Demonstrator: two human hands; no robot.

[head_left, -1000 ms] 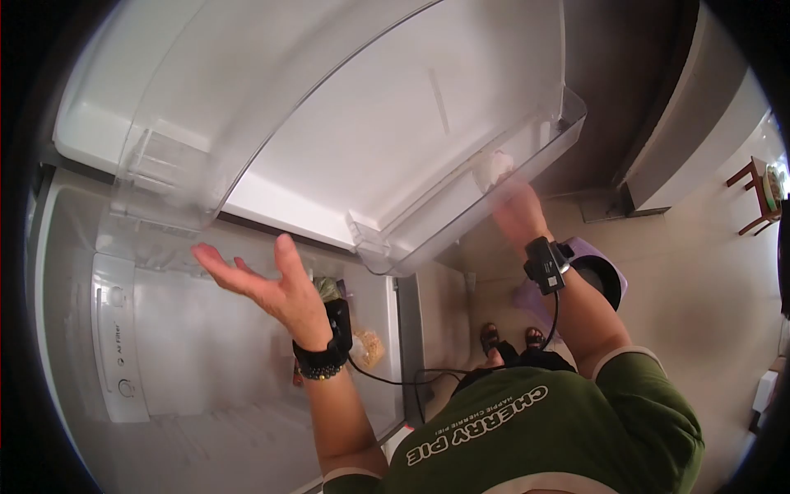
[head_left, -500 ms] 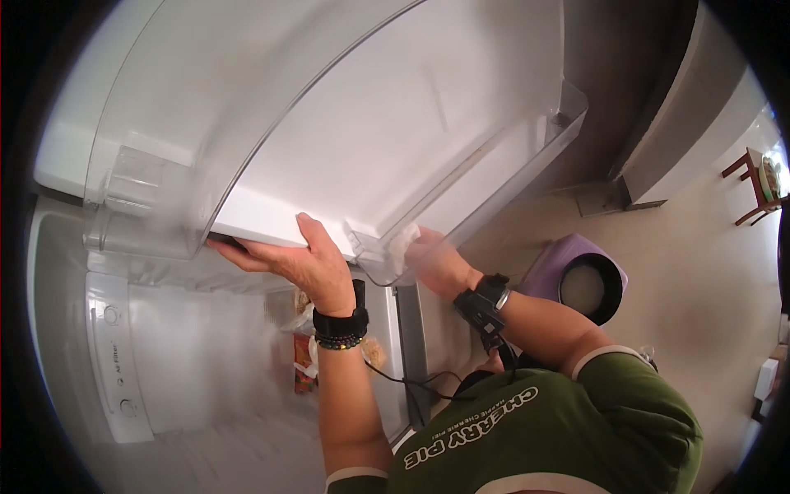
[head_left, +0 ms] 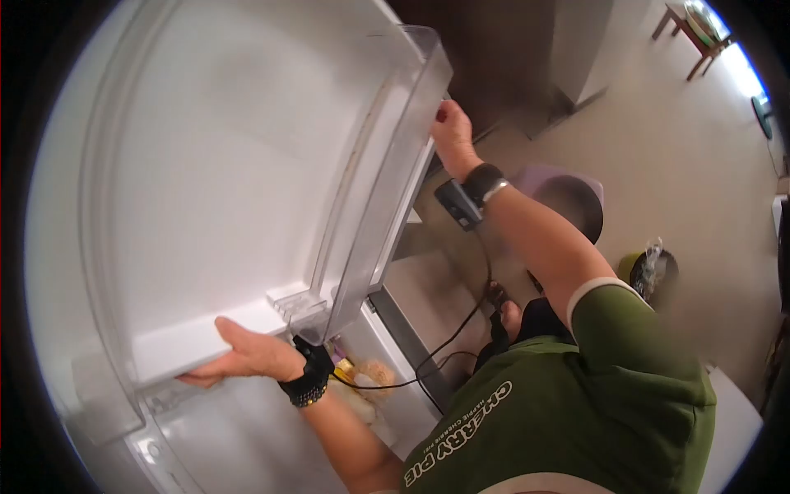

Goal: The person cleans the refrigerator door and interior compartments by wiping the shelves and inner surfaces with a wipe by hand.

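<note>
The refrigerator door [head_left: 222, 165] stands open, its white inner panel filling the left of the view. My left hand [head_left: 247, 354] grips the door's lower edge, thumb on the inner side and fingers mostly hidden behind. A clear plastic door shelf [head_left: 374, 198] runs up the panel's right side. Near the far end of that shelf is my right hand [head_left: 454, 136], its fingers curled at the door's outer edge. Whatever it may hold is hidden. A strapped device [head_left: 458, 204] with a black cable sits at my right wrist.
Bagged food [head_left: 374, 375] lies inside the refrigerator below the door. On the floor to the right are a dark round pot [head_left: 572, 206] on a purple base and a bin [head_left: 654, 272] with a plastic bag. A wooden stool [head_left: 695, 41] stands farther off.
My right hand has moved from the near corner of the door shelf toward its far end. The white cloth it held no longer shows. The view has turned; my left hand remains at the door edge.
</note>
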